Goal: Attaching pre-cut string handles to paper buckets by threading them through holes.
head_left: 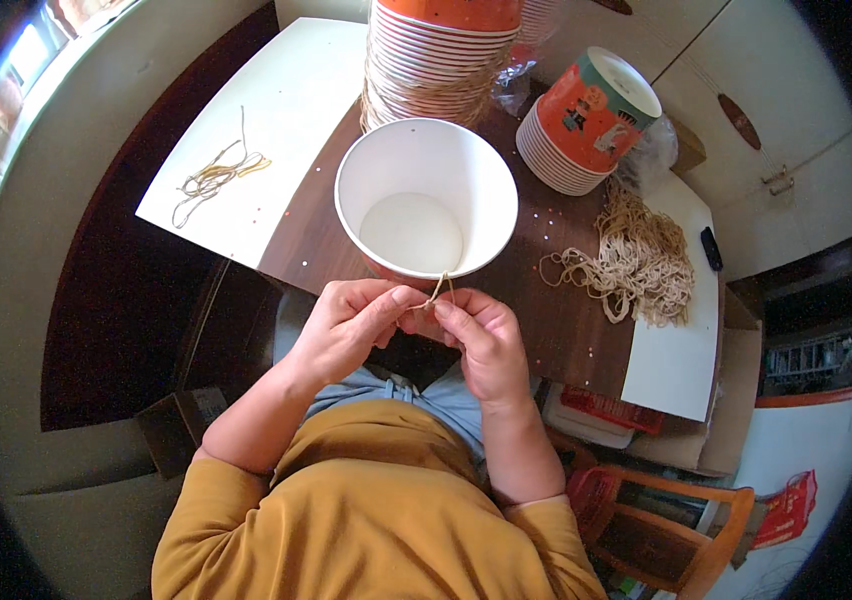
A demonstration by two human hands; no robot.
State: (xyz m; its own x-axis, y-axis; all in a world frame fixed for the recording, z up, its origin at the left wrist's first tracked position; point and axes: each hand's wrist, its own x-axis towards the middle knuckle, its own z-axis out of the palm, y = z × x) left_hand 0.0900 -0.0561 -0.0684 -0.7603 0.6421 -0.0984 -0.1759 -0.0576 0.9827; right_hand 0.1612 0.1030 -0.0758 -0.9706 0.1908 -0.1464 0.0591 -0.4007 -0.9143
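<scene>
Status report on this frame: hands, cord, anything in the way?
Left fingers and right fingers pinching cord. Cord at near rim of white-lined paper bucket. No visible obstruction; cord heap off right.

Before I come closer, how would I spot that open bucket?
Find the brown-and-white table and its near edge. Just past the left hand and right hand is a bucket. Unlike the tall stack and short stack beyond, it is single, white inside showing, cord at its near rim.

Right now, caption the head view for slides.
Left hand and right hand pinch thin tan cord at rim of round white-lined paper bucket.
</scene>
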